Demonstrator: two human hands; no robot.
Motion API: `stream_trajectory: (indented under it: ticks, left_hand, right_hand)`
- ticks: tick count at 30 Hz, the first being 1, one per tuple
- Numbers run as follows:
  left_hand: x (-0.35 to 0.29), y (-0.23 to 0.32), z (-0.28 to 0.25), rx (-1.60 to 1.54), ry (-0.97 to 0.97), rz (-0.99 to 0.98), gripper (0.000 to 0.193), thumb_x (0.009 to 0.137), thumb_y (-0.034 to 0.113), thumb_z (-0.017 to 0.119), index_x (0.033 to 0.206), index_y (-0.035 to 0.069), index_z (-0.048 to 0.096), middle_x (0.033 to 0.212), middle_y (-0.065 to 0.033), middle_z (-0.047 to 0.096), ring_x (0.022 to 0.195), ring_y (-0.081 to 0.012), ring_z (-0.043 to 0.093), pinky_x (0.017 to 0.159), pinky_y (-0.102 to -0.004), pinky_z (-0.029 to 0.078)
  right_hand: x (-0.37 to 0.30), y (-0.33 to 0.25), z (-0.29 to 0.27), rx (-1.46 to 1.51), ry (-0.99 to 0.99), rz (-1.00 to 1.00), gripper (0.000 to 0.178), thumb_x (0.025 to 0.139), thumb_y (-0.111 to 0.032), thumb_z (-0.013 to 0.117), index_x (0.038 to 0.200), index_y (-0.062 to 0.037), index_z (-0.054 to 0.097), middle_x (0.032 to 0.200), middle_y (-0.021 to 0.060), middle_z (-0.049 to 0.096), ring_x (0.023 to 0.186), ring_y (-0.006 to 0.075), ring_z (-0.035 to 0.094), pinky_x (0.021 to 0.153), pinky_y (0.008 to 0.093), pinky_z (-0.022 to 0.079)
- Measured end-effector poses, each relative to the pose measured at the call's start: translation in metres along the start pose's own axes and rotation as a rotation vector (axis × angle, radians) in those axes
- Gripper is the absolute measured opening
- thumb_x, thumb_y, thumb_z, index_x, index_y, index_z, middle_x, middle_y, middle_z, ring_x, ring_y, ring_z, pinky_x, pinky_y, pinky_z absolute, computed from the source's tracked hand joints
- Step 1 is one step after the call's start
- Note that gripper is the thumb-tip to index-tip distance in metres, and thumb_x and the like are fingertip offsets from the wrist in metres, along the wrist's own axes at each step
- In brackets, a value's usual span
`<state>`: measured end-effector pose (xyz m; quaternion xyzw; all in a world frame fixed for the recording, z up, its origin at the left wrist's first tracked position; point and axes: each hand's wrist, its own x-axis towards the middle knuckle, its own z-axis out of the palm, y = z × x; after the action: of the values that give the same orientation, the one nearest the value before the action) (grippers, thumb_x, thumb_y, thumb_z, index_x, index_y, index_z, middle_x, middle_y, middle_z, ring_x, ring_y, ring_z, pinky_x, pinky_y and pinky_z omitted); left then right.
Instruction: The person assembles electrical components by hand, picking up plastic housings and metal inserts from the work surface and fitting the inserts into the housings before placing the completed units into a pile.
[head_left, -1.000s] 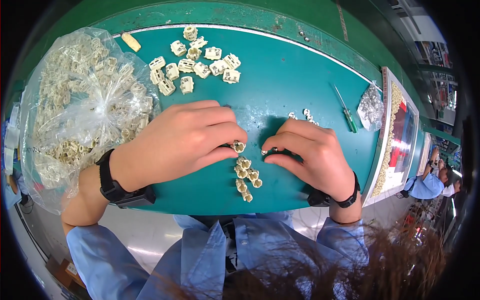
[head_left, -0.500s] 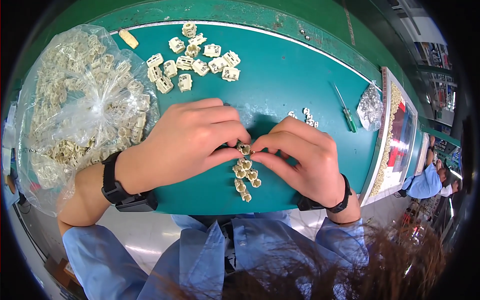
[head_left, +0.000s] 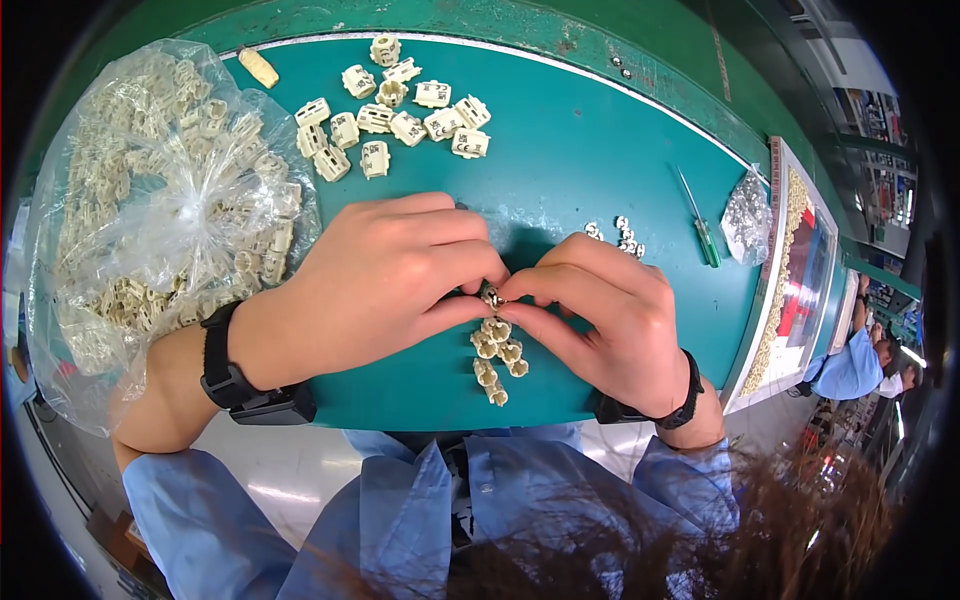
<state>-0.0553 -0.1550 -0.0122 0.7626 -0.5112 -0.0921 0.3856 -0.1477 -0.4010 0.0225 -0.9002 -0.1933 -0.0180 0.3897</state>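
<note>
Between the fingertips of my left hand [head_left: 385,280] is a small cream plastic socket part [head_left: 487,291], its open end facing up. My right hand [head_left: 605,315] pinches a small metal piece [head_left: 494,298] against that open end; my fingers cover much of both. Just below my fingertips, several similar cream socket parts [head_left: 486,345] stand and lie close together on the green mat [head_left: 560,130]. Beyond my right hand lies a little group of shiny metal pieces [head_left: 628,238].
Larger cream housings [head_left: 375,118] are scattered at the far left. A clear bag [head_left: 190,210] full of cream parts bulges beside my left arm. To the right lie a green-handled screwdriver [head_left: 706,240], a small bag of metal pieces [head_left: 748,215] and a framed board [head_left: 775,290]. A co-worker [head_left: 848,365] sits far right.
The metal piece has moved from beside the socket part's rim into its open end, with my right fingertips following. The view has shifted slightly; the other things stay put.
</note>
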Motion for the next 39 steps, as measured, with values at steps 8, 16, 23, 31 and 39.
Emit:
stream_trajectory:
  ticks: [8, 16, 23, 31, 39]
  left_hand:
    - [0.001, 0.0, 0.003, 0.002, 0.052, 0.016, 0.023, 0.083, 0.018, 0.096, 0.099, 0.013, 0.081, 0.092, 0.0011, 0.071, 0.084, -0.0234, 0.069, 0.071, -0.038, 0.056]
    - [-0.002, -0.006, -0.002, -0.031, 0.026, 0.046, 0.025, 0.085, 0.015, 0.095, 0.109, 0.015, 0.086, 0.096, 0.0028, 0.074, 0.084, -0.0218, 0.068, 0.073, -0.0364, 0.057]
    - [-0.001, -0.007, -0.011, 0.003, -0.084, 0.132, 0.031, 0.087, 0.005, 0.088, 0.115, 0.017, 0.088, 0.101, 0.0023, 0.076, 0.084, -0.0219, 0.069, 0.076, -0.0376, 0.06]
    - [0.003, 0.004, -0.019, 0.19, 0.122, 0.056, 0.035, 0.086, -0.003, 0.082, 0.115, 0.015, 0.085, 0.102, -0.0012, 0.074, 0.089, -0.0281, 0.071, 0.08, -0.0421, 0.061]
    - [0.005, 0.018, -0.062, 0.603, 0.127, -0.275, 0.029, 0.085, 0.001, 0.087, 0.112, 0.01, 0.08, 0.112, -0.0057, 0.074, 0.102, -0.033, 0.07, 0.084, -0.0437, 0.061]
  right_hand:
    - [-0.001, 0.0, 0.001, -0.004, 0.022, -0.024, 0.024, 0.084, -0.004, 0.098, 0.105, -0.0058, 0.088, 0.093, 0.0061, 0.077, 0.074, 0.0194, 0.071, 0.061, 0.0329, 0.055]
    - [-0.008, 0.012, -0.042, -0.054, -0.102, 0.235, 0.025, 0.084, -0.004, 0.097, 0.107, -0.0082, 0.088, 0.094, 0.0067, 0.075, 0.077, 0.0213, 0.072, 0.065, 0.036, 0.056]
    - [-0.009, 0.021, -0.039, -0.102, -0.193, 0.043, 0.019, 0.087, -0.008, 0.093, 0.105, -0.0097, 0.087, 0.093, 0.0055, 0.072, 0.08, 0.0258, 0.072, 0.069, 0.0403, 0.057]
    - [-0.01, 0.023, -0.036, -0.135, -0.194, -0.027, 0.014, 0.091, -0.014, 0.09, 0.102, -0.0101, 0.083, 0.094, 0.0058, 0.071, 0.082, 0.0297, 0.073, 0.07, 0.0428, 0.057]
    - [-0.009, 0.025, -0.034, -0.127, -0.184, -0.051, 0.014, 0.092, -0.015, 0.09, 0.102, -0.0103, 0.081, 0.094, 0.0051, 0.071, 0.083, 0.0298, 0.072, 0.07, 0.0429, 0.058]
